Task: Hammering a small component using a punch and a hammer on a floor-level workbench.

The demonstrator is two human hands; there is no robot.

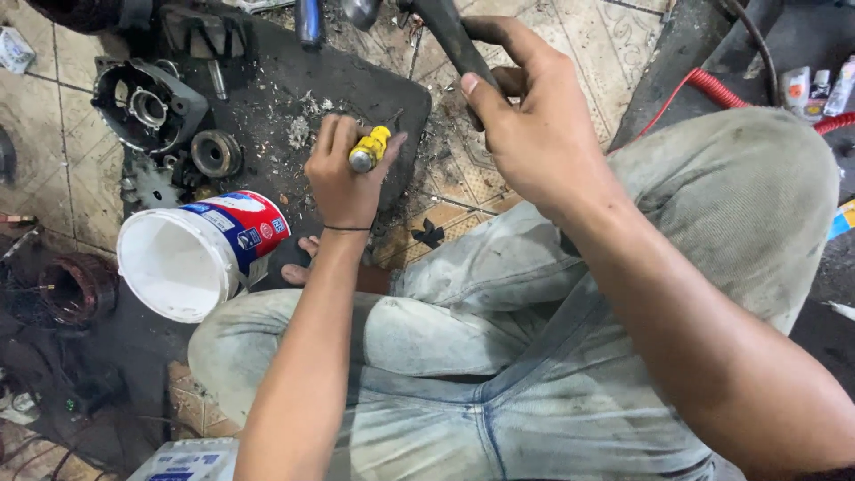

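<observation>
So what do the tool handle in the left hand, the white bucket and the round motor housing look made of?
The tool handle in the left hand looks like glossy yellow plastic with a shiny metal end cap. The bucket seems to be thin plastic, going by its smooth white inside and printed wrap. The motor housing appears to be cast metal: dull grey, thick-walled and grimy.

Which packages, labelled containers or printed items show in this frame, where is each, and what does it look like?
Plastic bucket: on its side left of the left hand, white inside, red, white and blue label.
Carton: bottom edge, white with blue print.
Small bottles: top right corner, pale, upright, coloured labels.
Small packet: top left on the tiles, whitish.
</observation>
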